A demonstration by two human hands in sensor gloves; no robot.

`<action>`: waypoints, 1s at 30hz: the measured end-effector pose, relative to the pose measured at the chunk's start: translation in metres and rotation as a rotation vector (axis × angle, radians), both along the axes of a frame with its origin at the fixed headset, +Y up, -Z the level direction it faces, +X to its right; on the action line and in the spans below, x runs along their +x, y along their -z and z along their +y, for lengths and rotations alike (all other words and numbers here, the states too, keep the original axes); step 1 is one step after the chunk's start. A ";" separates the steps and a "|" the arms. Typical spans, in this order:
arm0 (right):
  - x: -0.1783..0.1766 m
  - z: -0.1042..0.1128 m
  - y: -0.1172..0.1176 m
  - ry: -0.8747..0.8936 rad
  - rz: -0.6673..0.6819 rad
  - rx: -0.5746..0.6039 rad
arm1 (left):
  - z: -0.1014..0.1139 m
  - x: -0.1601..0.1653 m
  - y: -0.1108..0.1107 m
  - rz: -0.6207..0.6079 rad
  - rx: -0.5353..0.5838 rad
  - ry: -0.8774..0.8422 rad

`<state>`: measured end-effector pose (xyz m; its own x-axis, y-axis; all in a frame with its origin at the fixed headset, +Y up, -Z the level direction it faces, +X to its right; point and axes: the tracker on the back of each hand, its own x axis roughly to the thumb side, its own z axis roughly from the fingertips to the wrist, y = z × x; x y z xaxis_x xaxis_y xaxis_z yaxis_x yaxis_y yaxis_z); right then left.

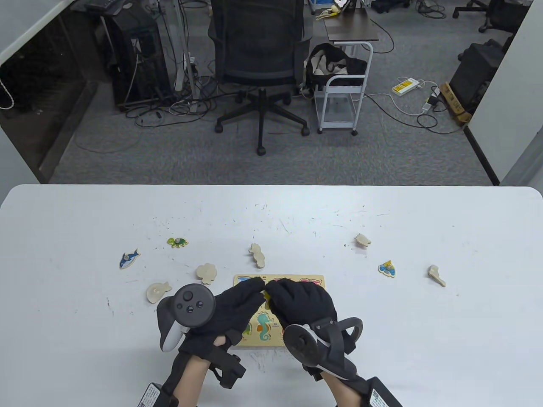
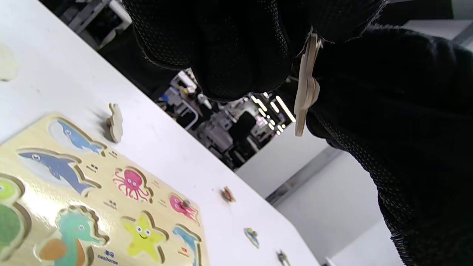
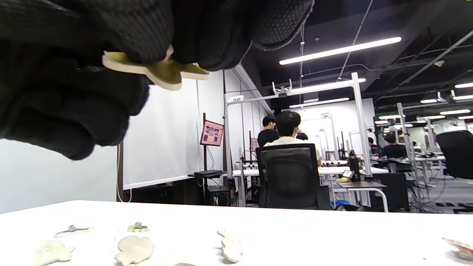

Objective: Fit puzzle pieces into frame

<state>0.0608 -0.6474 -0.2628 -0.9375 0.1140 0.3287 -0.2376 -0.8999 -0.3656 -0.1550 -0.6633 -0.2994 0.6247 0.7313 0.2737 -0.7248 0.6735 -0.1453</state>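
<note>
Starfish piece (image 3: pixel 162 72), yellow-faced with a pale wooden edge, sits pinched between our two hands above the puzzle frame (image 1: pixel 314 280), lifted off it. Our right hand (image 1: pixel 303 303) grips it with curled fingers (image 3: pixel 147 33); our left hand (image 1: pixel 231 307) meets it fingertip to fingertip, touching the piece's edge. In the left wrist view we see the frame's empty starfish recess (image 2: pixel 143 233) below, beside the seahorse (image 2: pixel 70 231) and octopus (image 2: pixel 131 183) pictures. The frame lies near the table's (image 1: pixel 466 339) front edge. Loose pieces lie scattered around it with open room between: a shark (image 1: pixel 129 258), a turtle (image 1: pixel 177 242), a face-down seahorse shape (image 1: pixel 257 255), and a blue-and-yellow piece (image 1: pixel 387 269) well apart on the right.
</note>
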 end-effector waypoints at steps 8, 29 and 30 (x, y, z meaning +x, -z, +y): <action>0.009 -0.007 0.014 -0.022 -0.046 -0.086 | 0.017 -0.011 -0.009 0.228 0.245 0.396; -0.009 -0.067 0.065 -0.439 -0.161 -0.342 | 0.017 -0.030 -0.002 0.364 0.217 0.744; -0.010 -0.072 0.067 -0.446 -0.159 -0.355 | 0.017 -0.029 -0.002 0.363 0.216 0.744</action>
<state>0.0509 -0.7191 -0.3300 -0.9548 -0.2251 0.1944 0.2248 -0.9741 -0.0241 -0.1845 -0.6467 -0.2973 0.9975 0.0507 0.0499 -0.0596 0.9787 0.1963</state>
